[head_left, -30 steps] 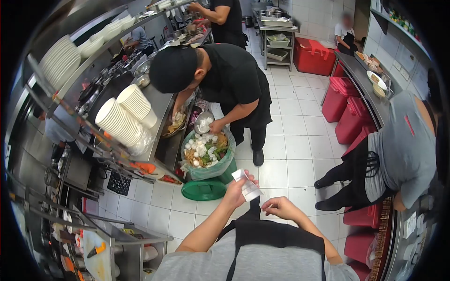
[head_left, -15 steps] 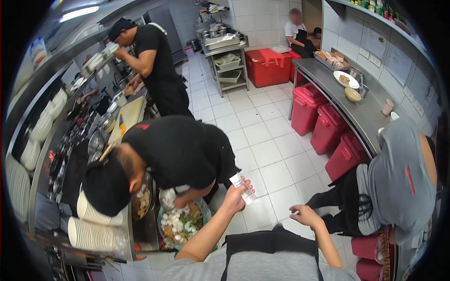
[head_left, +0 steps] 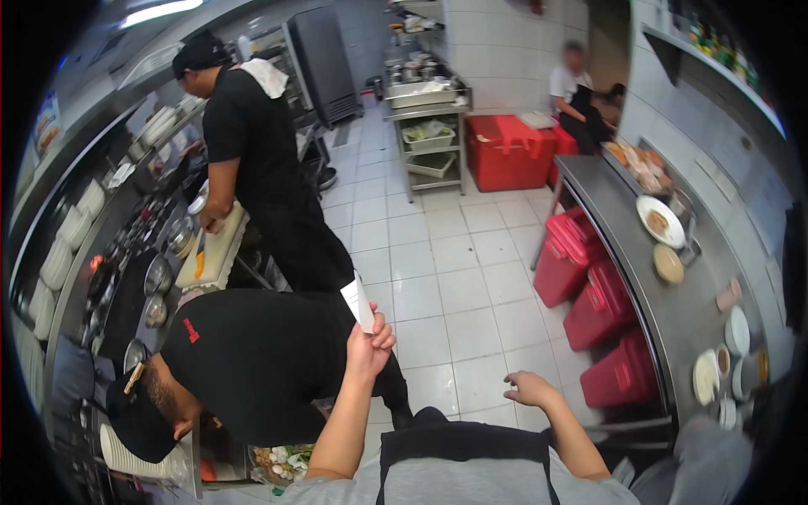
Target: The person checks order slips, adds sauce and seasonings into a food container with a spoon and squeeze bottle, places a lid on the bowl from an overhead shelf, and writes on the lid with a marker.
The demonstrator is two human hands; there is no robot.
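Note:
A white paper slip (head_left: pixel 358 305) with faint print stands up from my left hand (head_left: pixel 370 345), pinched between thumb and fingers. That hand is raised at mid-view, beside the back of a bending co-worker in black (head_left: pixel 261 362). My right hand (head_left: pixel 532 389) hangs over the tiled floor with its fingers loosely bent and apart, holding nothing. A tub of chopped vegetables and other food (head_left: pixel 282 461) shows partly below the bending co-worker, whose own hands are hidden.
Another person in black (head_left: pixel 261 151) stands at a cutting board (head_left: pixel 199 268) with an orange-handled knife (head_left: pixel 200 263). Red lidded bins (head_left: pixel 599 303) stand under the steel counter (head_left: pixel 627 210) at right, which bears plates and bowls. A red cooler (head_left: pixel 509 151) and a wire rack (head_left: pixel 429 126) are behind.
My view has shifted forward along the aisle. My left hand has lifted the slip upright and left. The standing co-worker has lowered their hands to the board. The grey-shirted person has slid toward the bottom edge.

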